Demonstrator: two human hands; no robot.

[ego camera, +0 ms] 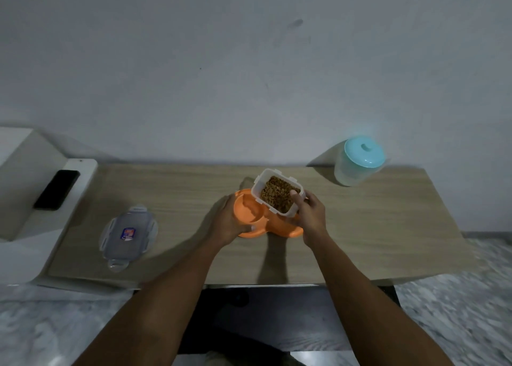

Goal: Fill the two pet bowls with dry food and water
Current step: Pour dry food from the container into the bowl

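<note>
Just under the right hand (310, 216), fingers clamped on the tilted tub (277, 192), lies the bowl (245, 213). The left hand (230, 221) grips its left rim.

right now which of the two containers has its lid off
The kibble container in the right hand; the round jar has its teal lid on.

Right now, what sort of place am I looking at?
Probably a room in a home: a light wooden tabletop against a plain grey wall, an orange plastic double pet bowl and a clear plastic box of brown dry food above it.
</note>
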